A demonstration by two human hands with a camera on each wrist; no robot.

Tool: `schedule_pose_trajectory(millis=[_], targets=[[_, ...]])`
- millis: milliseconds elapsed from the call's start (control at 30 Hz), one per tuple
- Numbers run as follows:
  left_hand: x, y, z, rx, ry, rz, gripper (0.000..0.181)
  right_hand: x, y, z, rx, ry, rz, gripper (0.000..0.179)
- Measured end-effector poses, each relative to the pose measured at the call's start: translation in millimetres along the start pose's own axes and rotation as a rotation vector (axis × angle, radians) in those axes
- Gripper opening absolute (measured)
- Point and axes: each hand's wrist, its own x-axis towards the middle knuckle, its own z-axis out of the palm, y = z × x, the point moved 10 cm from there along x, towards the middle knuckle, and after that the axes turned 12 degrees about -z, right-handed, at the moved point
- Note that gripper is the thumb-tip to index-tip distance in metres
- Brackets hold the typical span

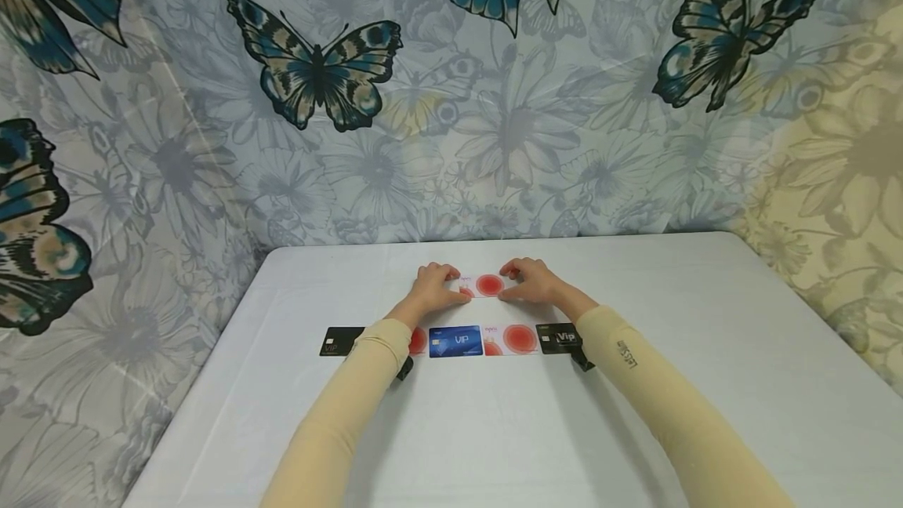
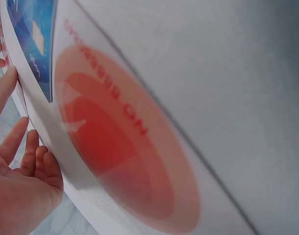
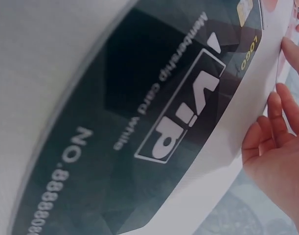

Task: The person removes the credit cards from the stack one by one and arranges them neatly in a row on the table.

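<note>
At the back of the table, a white card with a red circle sits between the two hands. My left hand pinches its left end, thumb at the near corner and fingertips at the far one. The right hand does likewise at the right end. Whether the card is raised off the table cannot be told. In the left wrist view the hand is beyond a red-circle card and a blue card. A black Vip card fills much of the right wrist view, the hand past it.
Nearer than the hands runs a row of cards: a black VIP card, a partly hidden red-circle card, a blue VIP card, another red-circle card and a black Vip card. Butterfly-patterned cloth hangs behind the white table.
</note>
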Motion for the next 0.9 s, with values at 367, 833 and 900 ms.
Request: schedule_pose_trajectory(millis=[367,833,900], targets=[[1.4,-1.4,1.3,-0.029,0.022,-0.017,0.048,0.1,2.9,1.5,0.022,0.017,0.007,0.045],[0.8,-0.1,-1.1,-0.133,0.041,-0.005,0.047,-3.0,2.8,1.8,0.107,0.074,0.014,0.045],[0.7,0.0,-1.2,-0.149,0.037,-0.006,0.047,-3.1,2.2,2.0,0.113,0.082,0.002,0.046]])
